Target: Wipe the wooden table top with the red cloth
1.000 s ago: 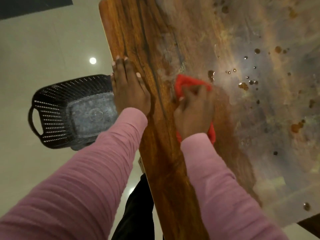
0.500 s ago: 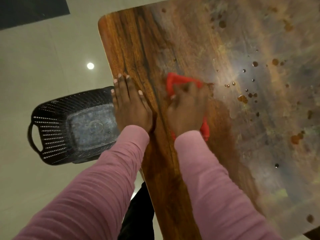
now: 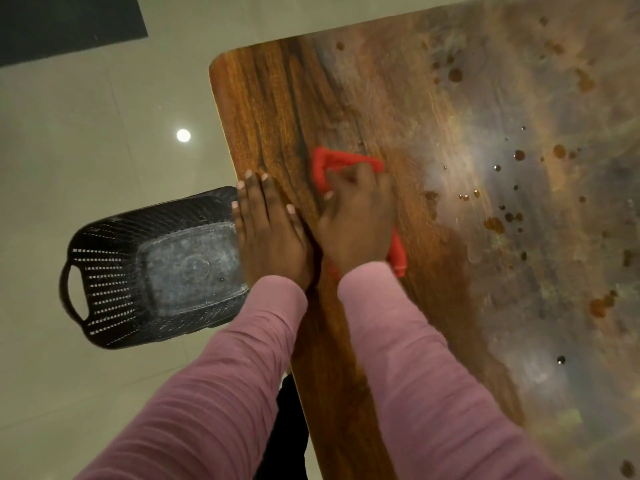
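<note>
- Down near the left edge of the wooden table top [image 3: 381,98] lies the red cloth [image 3: 343,159], bunched under the right hand; a folded edge shows beyond the fingers and a red tail sticks out beside the wrist
- Right hand [image 3: 356,220] sits on top of the cloth with its fingers bent over it and the thumb against its left side, grasping the cloth and pressing it to the wood
- Left hand [image 3: 270,230] lies flat on the table's left edge, just beside the right hand, fingers straight and close together, grasping nothing
- Both arms wear pink ribbed sleeves [image 3: 225,393]
- Brown drops [image 3: 493,225] and splashes dot the right part of the table, apart from the cloth; the surface there looks hazy and smeared under glare
- Wood around the cloth shows a dark, clear grain
- A black perforated basket [image 3: 114,271] with a loop handle stands on the pale tiled floor [image 3: 86,133] left of the table, its right end hidden behind the left hand and sleeve
- A round light spot [image 3: 183,135] reflects on the floor above the basket, and a dark mat [image 3: 62,22] fills the upper left corner
</note>
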The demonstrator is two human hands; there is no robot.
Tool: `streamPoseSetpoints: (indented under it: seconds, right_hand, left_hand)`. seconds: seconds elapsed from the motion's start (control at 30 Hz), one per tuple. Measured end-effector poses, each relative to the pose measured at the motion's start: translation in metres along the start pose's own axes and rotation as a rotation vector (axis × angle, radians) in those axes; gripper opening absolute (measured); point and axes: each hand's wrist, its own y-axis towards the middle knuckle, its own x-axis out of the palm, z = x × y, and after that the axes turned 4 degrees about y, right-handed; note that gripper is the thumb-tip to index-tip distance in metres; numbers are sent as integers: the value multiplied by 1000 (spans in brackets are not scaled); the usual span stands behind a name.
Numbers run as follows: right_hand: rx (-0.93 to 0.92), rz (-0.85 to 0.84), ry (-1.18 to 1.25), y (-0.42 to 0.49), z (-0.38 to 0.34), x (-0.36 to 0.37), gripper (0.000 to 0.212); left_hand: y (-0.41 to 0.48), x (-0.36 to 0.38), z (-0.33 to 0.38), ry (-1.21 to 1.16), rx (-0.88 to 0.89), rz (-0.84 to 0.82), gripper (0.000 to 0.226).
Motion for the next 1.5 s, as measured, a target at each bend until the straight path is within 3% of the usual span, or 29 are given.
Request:
streamPoseSetpoints:
  seconds: [0.1,0.27,0.33,0.4,0.5,0.57,0.77,0.87,1.0,1.13,1.3,1.43,1.5]
  right_hand:
    - [-192,-49,19,1,8,2,41]
    - [195,87,-77,58,48,-15,33]
    - [268,106,-68,60,38,-13,30]
    - [183,49,-23,48,13,-3,33]
    - [-147,-102,72,24,-13,9,48]
    - [-244,-103,40,34,2,8,42]
    - [181,86,-120,101,50,-18,35]
    - [163,40,-99,94,42,-23,34]
    - [121,-16,-218,76,53,-28,50]
    - [79,74,-107,76,35,-26,35]
    - [-116,-57,-100,54,-8,3,38]
    - [-121,-18,-179,62,4,9,36]
    - [-9,-6,-172,91,21,2,34]
  left_hand:
    - [0,-1,-1,-10,0,4,56]
    - [-2,0,-2,-10,10,-1,55]
    - [-2,1,-2,-1,1,-6,55]
    - [-2,1,-1,0,-2,-4,55]
    - [-1,0,0,-22,6,-12,58]
    - [-1,0,-1,-26,15,-5,56]
    - [-1,-1,-2,-31,14,-11,55]
    - [-4,-5,-3,-62,12,-29,55]
    - [7,-15,-1,-95,8,-11,55]
    - [58,-24,8,-25,52,19,51]
    - [112,-16,17,61,45,20,51]
    - [114,-10,15,83,47,8,52]
    - [113,-9,14,82,49,3,52]
